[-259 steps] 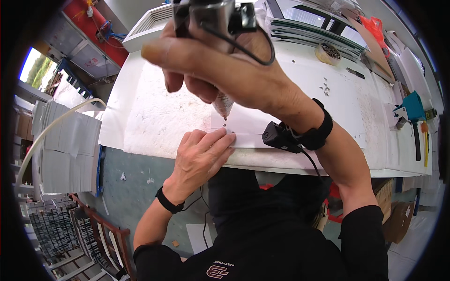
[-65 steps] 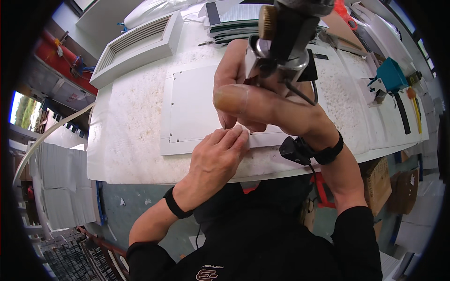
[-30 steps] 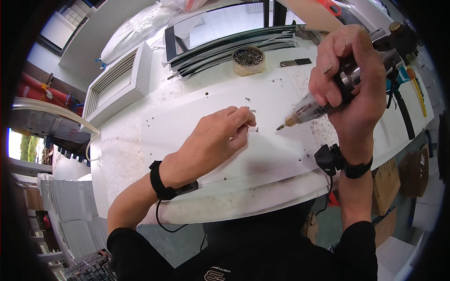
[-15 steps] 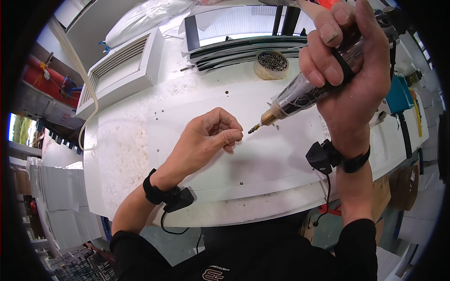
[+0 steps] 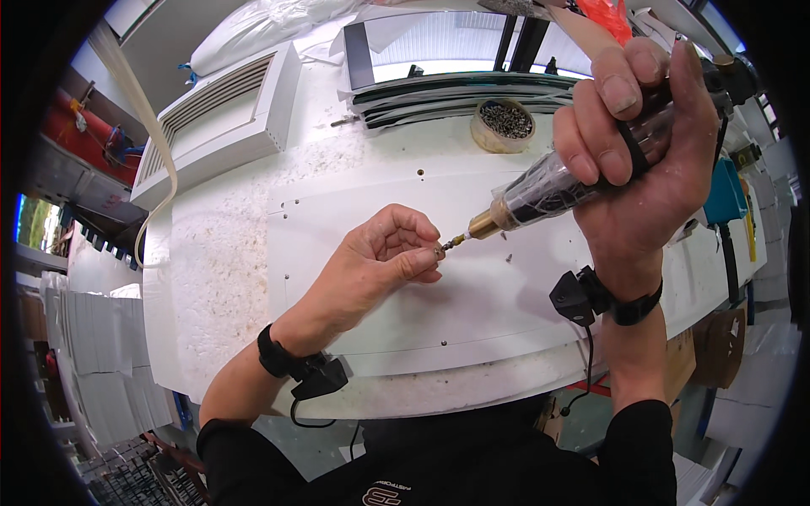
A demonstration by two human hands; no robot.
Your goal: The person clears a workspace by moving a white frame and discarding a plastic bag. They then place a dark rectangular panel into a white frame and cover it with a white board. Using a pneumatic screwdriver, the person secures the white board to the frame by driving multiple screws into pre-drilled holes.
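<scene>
My right hand (image 5: pixel 645 160) is wrapped round a power screwdriver (image 5: pixel 540 192), a cylindrical tool with a clear-wrapped body and a brass-coloured nose. Its bit points down and left to the fingertips of my left hand (image 5: pixel 375 261). Thumb and forefinger there are pinched on a small screw (image 5: pixel 442 249), mostly hidden, and the bit's tip meets it. Both hands are above a flat white panel (image 5: pixel 380 329) on the table. Some loose screws (image 5: pixel 508 259) lie on the panel under the tool. Small dark holes or screw heads dot the panel near its edges.
A round tub (image 5: pixel 485 137) of screws stands behind the panel, beside a stack of dark-edged strips (image 5: pixel 396 112). At the back left sits a white louvred frame (image 5: pixel 261 131); a pale hose (image 5: pixel 160 143) hangs there. A teal container (image 5: pixel 727 192) is at the right edge.
The screwdriver's bit has come down and left to my left fingertips, closing the small gap between them. The view has shifted slightly, and my left hand keeps its pinch.
</scene>
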